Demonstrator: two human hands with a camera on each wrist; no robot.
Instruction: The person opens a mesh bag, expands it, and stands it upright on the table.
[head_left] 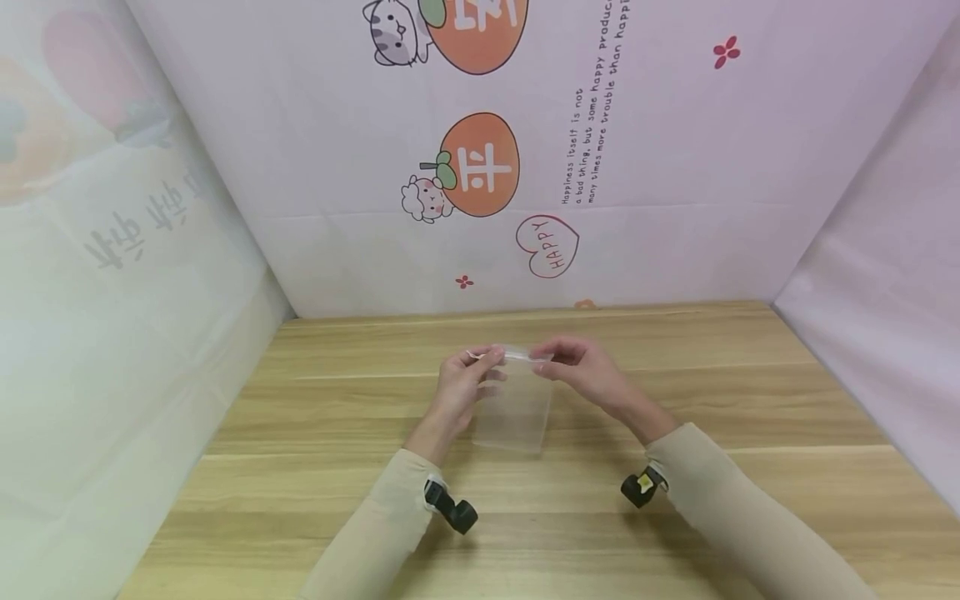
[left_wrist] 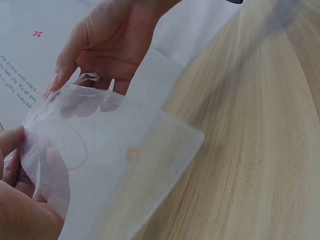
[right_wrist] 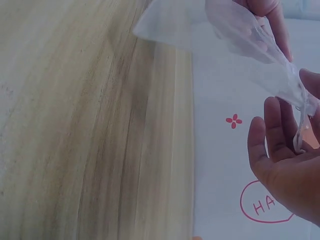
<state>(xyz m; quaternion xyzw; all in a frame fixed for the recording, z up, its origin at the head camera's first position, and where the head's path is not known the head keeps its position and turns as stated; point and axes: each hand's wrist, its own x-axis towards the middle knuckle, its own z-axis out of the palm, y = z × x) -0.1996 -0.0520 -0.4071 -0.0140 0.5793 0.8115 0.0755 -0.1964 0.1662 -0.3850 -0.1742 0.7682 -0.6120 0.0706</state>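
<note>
White sheer bag (head_left: 513, 417), hanging btwn L hand (head_left: 459, 387) & R hand (head_left: 592, 372), fingertips (head_left: 491, 357) pinching rim (head_left: 517, 357)

Translucent whitish rectangular pouch (head_left: 513, 421): thin, finely textured; plastic or fine mesh, indeterminable. Pale brown wood-grained tabletop (head_left: 300, 433): smooth, low sheen. White printed backdrop sheet (head_left: 660, 167): cloth-like, matt, faintly creased. Beige long sleeves (head_left: 750, 517): matt cloth.

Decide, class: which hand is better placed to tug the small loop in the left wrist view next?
Probably the right hand: the loop shows between its thumb and fingers. The left hand pinches the sheer bag farther along its edge, so it could steady it.
</note>
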